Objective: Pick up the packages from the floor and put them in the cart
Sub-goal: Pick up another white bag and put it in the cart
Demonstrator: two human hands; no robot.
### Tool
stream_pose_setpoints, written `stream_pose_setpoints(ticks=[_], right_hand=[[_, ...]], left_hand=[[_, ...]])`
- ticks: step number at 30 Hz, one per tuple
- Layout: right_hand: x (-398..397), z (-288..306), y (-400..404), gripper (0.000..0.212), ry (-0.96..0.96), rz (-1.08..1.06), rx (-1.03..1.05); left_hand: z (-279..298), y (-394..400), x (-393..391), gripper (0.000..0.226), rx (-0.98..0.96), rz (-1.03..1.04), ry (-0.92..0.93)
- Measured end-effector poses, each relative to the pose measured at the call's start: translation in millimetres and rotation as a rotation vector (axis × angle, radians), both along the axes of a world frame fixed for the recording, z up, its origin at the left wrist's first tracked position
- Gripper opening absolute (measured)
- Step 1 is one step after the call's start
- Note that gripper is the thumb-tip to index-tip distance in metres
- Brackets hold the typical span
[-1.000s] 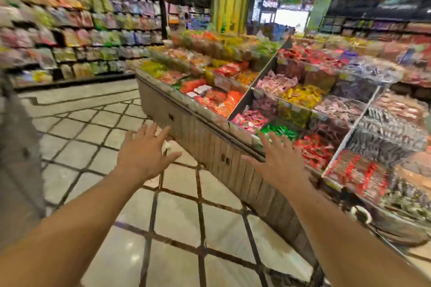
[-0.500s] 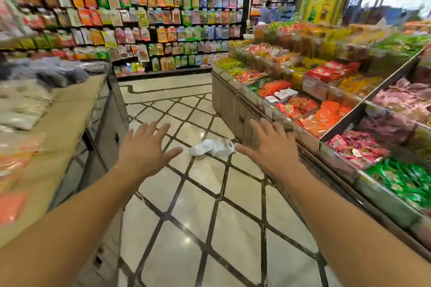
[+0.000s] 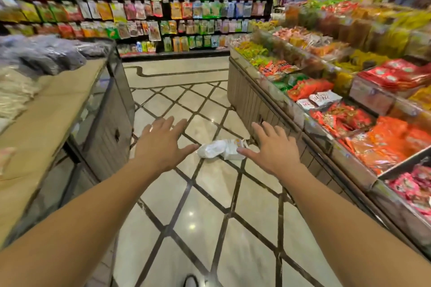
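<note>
The view has swung left since a second ago, and now the white packages [image 3: 221, 149] show on the floor [image 3: 210, 228], in the aisle near the right shelf [image 3: 268, 109]. The left hand [image 3: 161, 147] and right hand [image 3: 274, 149] both reach out with fingers spread flat, holding nothing. The packages lie far ahead, between the two hands. No cart is in sight. The person likely has to step closer and bend down to grab them
</note>
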State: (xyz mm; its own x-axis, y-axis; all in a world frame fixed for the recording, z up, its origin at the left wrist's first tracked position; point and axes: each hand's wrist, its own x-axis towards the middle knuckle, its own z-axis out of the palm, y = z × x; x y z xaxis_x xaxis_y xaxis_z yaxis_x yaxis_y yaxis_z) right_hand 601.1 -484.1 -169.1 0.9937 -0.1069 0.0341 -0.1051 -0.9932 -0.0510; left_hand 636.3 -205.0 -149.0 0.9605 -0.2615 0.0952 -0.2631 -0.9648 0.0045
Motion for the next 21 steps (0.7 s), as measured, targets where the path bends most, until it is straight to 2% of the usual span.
stream_pose_setpoints(ticks=[11,21], right_hand=[[259,-22,-2,0.097,0.047,-0.051,-0.01],[448,-58,-27,0.097,0.143,-0.087,0.01]], left_hand=[[-36,-4,281,0.088,-0.014,-0.03,0.11],[-59,-19,473,0.088,-0.004,-0.045,0.173]])
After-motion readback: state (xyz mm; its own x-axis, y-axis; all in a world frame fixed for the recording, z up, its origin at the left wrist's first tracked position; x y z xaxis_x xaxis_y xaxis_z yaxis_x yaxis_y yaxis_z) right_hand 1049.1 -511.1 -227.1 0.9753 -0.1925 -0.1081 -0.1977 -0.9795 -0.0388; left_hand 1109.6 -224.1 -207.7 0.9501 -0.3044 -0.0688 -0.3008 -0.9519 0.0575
